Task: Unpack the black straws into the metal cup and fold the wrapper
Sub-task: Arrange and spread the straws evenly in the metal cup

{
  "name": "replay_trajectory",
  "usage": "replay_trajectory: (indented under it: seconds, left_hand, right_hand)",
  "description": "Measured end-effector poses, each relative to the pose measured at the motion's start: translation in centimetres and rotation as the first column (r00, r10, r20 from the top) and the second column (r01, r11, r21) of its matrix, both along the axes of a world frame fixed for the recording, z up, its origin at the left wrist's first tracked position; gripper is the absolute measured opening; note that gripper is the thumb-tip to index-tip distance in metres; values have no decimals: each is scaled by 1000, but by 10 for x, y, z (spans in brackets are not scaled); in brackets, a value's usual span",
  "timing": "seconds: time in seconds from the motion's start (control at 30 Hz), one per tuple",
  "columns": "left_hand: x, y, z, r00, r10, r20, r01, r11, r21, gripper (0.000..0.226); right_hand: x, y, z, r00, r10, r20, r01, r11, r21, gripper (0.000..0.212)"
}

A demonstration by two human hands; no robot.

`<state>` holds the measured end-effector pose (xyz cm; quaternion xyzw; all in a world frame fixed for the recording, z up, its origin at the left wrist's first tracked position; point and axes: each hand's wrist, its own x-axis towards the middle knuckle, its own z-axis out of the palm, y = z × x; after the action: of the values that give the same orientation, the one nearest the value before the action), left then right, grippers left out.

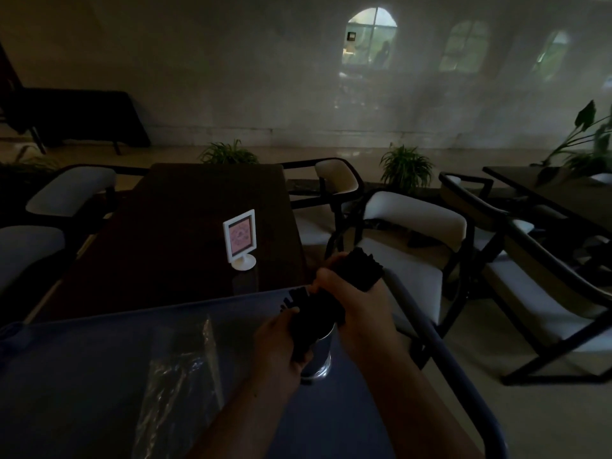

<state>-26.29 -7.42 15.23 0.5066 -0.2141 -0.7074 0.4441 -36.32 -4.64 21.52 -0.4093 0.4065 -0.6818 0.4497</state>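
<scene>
A bundle of black straws (pixel 359 271) slants up to the right, its lower end at the mouth of the metal cup (pixel 319 354). My right hand (pixel 341 294) grips the bundle near its middle. Around the cup's left side, my left hand (pixel 276 346) curls over the cup and the lowest straw ends. The cup stands upright on the blue tray surface (pixel 99 352). The clear plastic wrapper (pixel 180 379) lies crumpled and lengthwise on that surface, left of my forearm. The scene is very dark, so the finger positions are hard to make out.
A white table sign (pixel 240 238) stands on the dark table (pixel 185 220) just beyond the tray's far rim. White-cushioned chairs (pixel 410 226) flank the table on both sides. Another table (pixel 563 193) and potted plants stand farther right.
</scene>
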Motion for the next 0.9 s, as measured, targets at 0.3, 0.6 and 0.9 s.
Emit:
replay_trajectory:
  seconds: [0.3,0.6,0.9]
  left_hand:
    - [15,-8,-28,902,-3,431,172,919,-354,19]
    - [42,-48,-67,859,166,485,57,909,-413,16]
    - [6,-67,-93,900,-213,380,341,888,-310,59]
  right_hand:
    - [-32,5,-43,779,-128,613,0,979,205,18]
    - [-77,-12,-87,579,-337,743,-77,884,461,21]
    - [-80,-52,-120,493,-421,762,-92,845,526,21]
